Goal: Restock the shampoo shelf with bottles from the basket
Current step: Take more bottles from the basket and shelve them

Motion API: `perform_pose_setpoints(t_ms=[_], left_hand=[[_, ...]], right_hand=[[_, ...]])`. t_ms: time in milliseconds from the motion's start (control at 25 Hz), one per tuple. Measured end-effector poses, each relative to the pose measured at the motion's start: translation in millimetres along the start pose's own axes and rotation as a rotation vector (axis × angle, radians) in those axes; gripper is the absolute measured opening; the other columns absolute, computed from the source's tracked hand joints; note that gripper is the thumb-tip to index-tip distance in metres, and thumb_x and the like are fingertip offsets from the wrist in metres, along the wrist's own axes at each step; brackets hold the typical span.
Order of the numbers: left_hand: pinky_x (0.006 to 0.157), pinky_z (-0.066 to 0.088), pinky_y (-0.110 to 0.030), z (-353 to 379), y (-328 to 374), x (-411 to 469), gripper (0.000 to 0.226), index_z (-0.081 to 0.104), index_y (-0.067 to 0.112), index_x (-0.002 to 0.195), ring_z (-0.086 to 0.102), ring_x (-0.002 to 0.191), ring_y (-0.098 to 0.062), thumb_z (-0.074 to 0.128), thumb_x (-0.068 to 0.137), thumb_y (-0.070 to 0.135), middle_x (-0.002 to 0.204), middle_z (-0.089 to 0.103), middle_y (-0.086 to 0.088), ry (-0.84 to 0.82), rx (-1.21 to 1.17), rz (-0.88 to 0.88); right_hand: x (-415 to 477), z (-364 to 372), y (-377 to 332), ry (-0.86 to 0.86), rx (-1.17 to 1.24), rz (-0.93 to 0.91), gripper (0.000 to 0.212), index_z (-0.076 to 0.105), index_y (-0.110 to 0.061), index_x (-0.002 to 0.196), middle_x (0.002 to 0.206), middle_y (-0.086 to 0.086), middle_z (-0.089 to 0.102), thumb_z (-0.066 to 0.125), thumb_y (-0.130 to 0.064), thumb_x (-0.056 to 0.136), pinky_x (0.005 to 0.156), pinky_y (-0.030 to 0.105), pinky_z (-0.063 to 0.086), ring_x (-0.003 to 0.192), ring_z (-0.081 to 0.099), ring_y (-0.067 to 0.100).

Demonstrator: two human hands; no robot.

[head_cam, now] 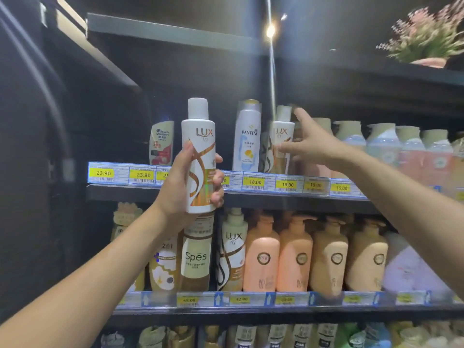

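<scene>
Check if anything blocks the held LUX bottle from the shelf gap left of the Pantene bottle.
Nothing visible does. The left hand holds the held LUX bottle before that gap, which looks bare where it shows. The right hand is past the Pantene bottle, at the shelved LUX bottle.

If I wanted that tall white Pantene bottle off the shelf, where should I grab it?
Probably round the middle of the tall white Pantene bottle, from the front: it stands upright, with a gap on its left, while a shelved white Lux bottle stands close on its right.
</scene>
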State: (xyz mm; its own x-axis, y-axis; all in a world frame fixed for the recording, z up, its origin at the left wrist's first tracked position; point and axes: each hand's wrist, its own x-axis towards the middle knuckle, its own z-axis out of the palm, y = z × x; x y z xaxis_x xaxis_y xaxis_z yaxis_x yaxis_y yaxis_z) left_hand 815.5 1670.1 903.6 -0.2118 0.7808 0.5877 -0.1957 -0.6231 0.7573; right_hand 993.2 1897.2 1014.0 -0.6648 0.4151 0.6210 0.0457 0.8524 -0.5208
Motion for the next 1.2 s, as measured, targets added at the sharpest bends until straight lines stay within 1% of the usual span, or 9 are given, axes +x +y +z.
perform_pose_setpoints(t_ms=[120,240,480,640,760,880,960,1040,1200], left_hand=[[0.053,0.051,-0.03,0,-1,-1,0.055,0.067,0.014,0.103,0.055,0.052,-0.018,0.059,0.09,0.067,0.074,0.057,-0.005,0.028,0.009,0.002],[0.053,0.051,-0.03,1,-2,-2,0.054,0.066,0.014,0.104,0.056,0.053,-0.018,0.053,0.094,0.066,0.074,0.057,-0.005,0.024,0.034,0.005],[0.053,0.051,-0.029,3,-3,-3,0.054,0.067,0.014,0.103,0.056,0.053,-0.018,0.054,0.094,0.065,0.074,0.058,-0.006,0.042,0.038,-0.008],[0.053,0.051,-0.03,1,-5,-3,0.06,0.07,0.015,0.102,0.056,0.053,-0.019,0.076,0.078,0.07,0.074,0.058,-0.006,0.016,0.065,0.004],[0.053,0.051,-0.03,0,-6,-3,0.062,0.07,0.015,0.104,0.057,0.054,-0.019,0.077,0.077,0.07,0.075,0.059,-0.006,-0.007,0.065,0.011],[0.054,0.051,-0.031,2,-6,-3,0.061,0.069,0.015,0.106,0.058,0.054,-0.019,0.075,0.08,0.07,0.076,0.059,-0.006,-0.052,0.056,-0.009],[0.055,0.051,-0.03,10,-6,-1,0.061,0.067,0.013,0.109,0.059,0.055,-0.02,0.071,0.084,0.069,0.076,0.06,-0.005,-0.127,0.047,-0.02],[0.057,0.052,-0.03,24,-5,5,0.061,0.064,0.012,0.111,0.06,0.055,-0.02,0.066,0.087,0.069,0.077,0.061,-0.005,-0.204,0.065,-0.032],[0.056,0.05,-0.03,58,0,20,0.055,0.064,0.013,0.107,0.059,0.054,-0.02,0.053,0.093,0.065,0.075,0.061,-0.005,-0.294,0.115,-0.044]], right_hand=[[1,3,5,0.004,-0.115,-0.091,0.102,0.014,-0.046,0.158,0.146,-0.007,0.045,0.084,-0.026,0.086,0.079,0.035,0.062,0.118,0.058,0.013],[3,-5,-1,0.019,-0.319,-0.172,0.094,0.03,-0.039,0.153,0.13,-0.008,0.047,0.088,-0.04,0.078,0.083,0.029,0.053,0.108,0.058,0.015],[15,-16,-14,0.18,-1.047,-0.367,0.093,0.053,-0.021,0.133,0.127,0.005,0.058,0.073,-0.078,0.064,0.086,0.043,0.038,0.113,0.05,0.031],[20,-11,-11,0.219,-1.103,-0.373,0.088,0.06,-0.016,0.12,0.124,0.011,0.064,0.072,-0.082,0.064,0.086,0.045,0.039,0.112,0.054,0.036],[17,-9,-16,0.189,-1.12,-0.319,0.089,0.058,-0.014,0.126,0.128,0.013,0.061,0.073,-0.08,0.068,0.092,0.047,0.04,0.118,0.053,0.036],[5,-16,-33,0.303,-0.877,-0.408,0.074,0.057,-0.02,0.132,0.128,0.007,0.059,0.074,-0.066,0.078,0.093,0.042,0.04,0.115,0.053,0.032],[-11,-19,-57,0.35,-0.427,-0.553,0.044,0.064,-0.029,0.12,0.115,-0.009,0.067,0.073,-0.053,0.084,0.085,0.035,0.049,0.098,0.063,0.022],[-27,-17,-87,0.115,-0.031,-0.562,0.032,0.066,-0.035,0.115,0.105,-0.013,0.074,0.072,-0.05,0.087,0.08,0.025,0.057,0.092,0.071,0.014],[-43,-16,-114,-0.25,0.067,-0.522,0.046,0.063,-0.023,0.126,0.099,-0.014,0.076,0.082,-0.032,0.085,0.077,0.016,0.055,0.095,0.073,0.003]])
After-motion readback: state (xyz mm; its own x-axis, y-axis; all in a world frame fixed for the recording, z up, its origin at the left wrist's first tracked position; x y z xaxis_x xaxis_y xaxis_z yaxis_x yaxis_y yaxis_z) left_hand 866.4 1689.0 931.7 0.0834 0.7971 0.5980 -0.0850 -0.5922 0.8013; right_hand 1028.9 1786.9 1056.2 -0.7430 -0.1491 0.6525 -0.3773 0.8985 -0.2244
